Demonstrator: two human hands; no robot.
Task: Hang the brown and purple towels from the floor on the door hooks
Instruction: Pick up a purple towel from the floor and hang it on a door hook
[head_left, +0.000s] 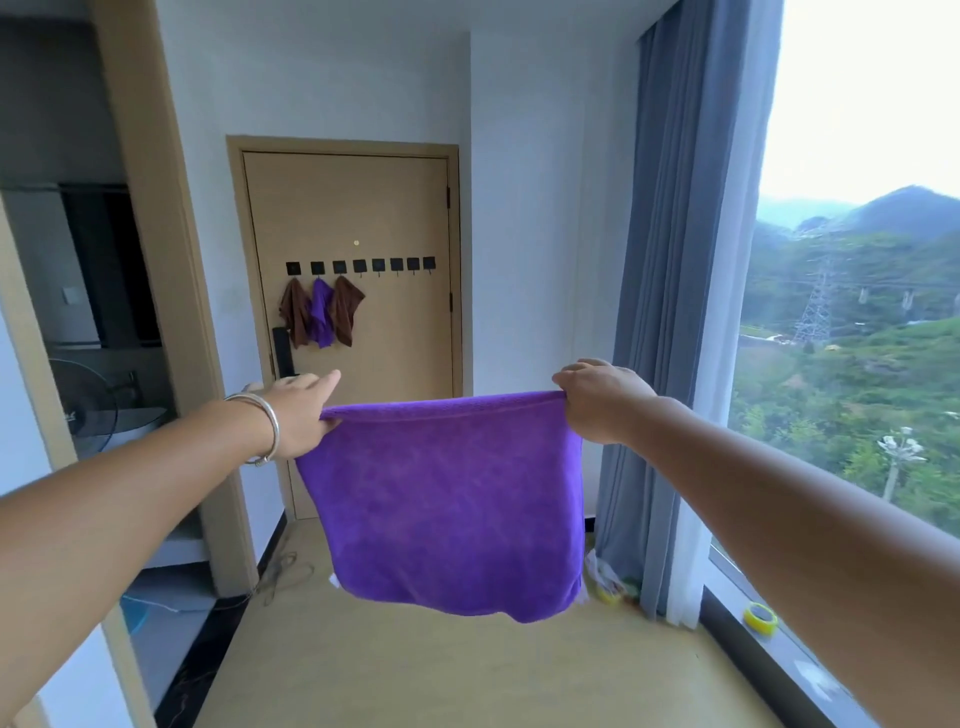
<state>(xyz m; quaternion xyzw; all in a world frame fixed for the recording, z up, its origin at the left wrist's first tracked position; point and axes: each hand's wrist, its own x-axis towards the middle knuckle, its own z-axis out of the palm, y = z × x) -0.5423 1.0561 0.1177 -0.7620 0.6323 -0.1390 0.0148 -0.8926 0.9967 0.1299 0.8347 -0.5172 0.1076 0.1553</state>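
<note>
Purple towel (447, 499) spread mid-frame, my left hand (298, 415) and right hand (597, 402) pinching its top corners. Walk to the door (395, 208), bunch one corner, loop it over a free hook (359, 266).

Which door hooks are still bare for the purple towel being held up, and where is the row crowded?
The three leftmost hooks are crowded: brown towel, hung purple towel, second brown towel. The five hooks to their right, from the fourth hook to the last hook, are bare. Left hand and right hand pinch the held purple towel.
</note>
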